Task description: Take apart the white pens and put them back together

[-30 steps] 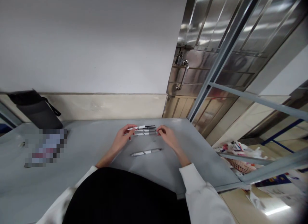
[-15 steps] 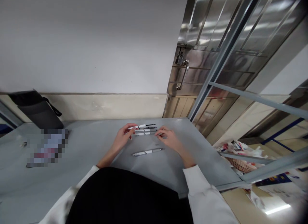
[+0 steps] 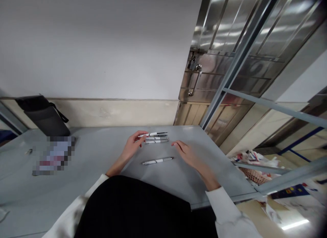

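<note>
My left hand (image 3: 135,140) is closed at the far side of the grey table, its thumb and fingers pinching the left end of a white-barrelled pen (image 3: 152,134). A thin dark length sticks out of that pen's right end. Just below it, more white and grey pens (image 3: 156,141) lie side by side, their left ends partly behind my fingertips. Nearer to me, a single white and silver pen (image 3: 157,160) lies apart. My right hand (image 3: 187,152) hovers right of the pens, touching none, fingers stretched left and slightly blurred; nothing shows in it.
A dark bottle-like container (image 3: 47,118) with a strap stands at the table's back left, beside a pixelated flat item (image 3: 55,155). Grey metal posts (image 3: 214,105) rise at the table's right corner. Beyond the right edge sits a pink basket (image 3: 257,176) of litter.
My right hand has drawn back to the right, away from the pens' right ends, and its fingers have straightened. My left hand keeps its hold on the pen.
</note>
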`<state>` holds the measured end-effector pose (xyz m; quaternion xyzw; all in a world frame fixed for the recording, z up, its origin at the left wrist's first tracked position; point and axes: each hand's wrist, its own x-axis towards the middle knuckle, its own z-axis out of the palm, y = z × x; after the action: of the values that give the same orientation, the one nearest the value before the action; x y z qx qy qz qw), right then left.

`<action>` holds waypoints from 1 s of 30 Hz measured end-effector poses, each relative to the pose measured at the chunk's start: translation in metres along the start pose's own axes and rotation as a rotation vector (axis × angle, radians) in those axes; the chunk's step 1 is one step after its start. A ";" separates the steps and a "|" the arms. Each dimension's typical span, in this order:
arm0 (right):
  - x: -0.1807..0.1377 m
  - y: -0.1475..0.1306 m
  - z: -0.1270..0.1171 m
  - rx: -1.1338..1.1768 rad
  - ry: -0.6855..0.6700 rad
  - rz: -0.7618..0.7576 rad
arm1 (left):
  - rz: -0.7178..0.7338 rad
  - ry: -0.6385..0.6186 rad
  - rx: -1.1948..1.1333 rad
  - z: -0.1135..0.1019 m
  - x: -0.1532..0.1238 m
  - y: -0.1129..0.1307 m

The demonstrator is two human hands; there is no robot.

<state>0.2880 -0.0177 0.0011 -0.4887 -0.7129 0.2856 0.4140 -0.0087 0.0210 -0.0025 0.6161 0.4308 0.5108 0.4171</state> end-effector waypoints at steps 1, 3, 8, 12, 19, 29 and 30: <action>-0.001 0.000 -0.001 -0.001 -0.051 -0.008 | 0.003 -0.002 0.002 0.000 0.000 -0.001; -0.003 0.000 -0.002 -0.015 -0.123 -0.014 | 0.012 -0.007 0.007 -0.001 0.000 -0.004; 0.002 -0.001 -0.003 -0.011 -0.191 0.006 | 0.020 -0.032 0.012 -0.003 0.002 -0.009; 0.006 -0.007 -0.006 0.026 -0.318 0.079 | 0.015 -0.040 0.006 -0.002 0.001 -0.008; 0.002 -0.013 -0.008 -0.004 -0.368 0.078 | 0.000 -0.035 0.023 0.000 -0.002 -0.002; -0.005 -0.020 -0.002 -0.256 -0.442 0.018 | -0.005 -0.043 0.020 0.000 -0.002 -0.003; -0.007 -0.021 -0.002 -0.246 -0.444 0.014 | -0.005 -0.043 0.024 0.000 -0.002 -0.003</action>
<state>0.2817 -0.0316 0.0169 -0.4657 -0.8123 0.2998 0.1826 -0.0088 0.0200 -0.0056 0.6309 0.4290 0.4912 0.4203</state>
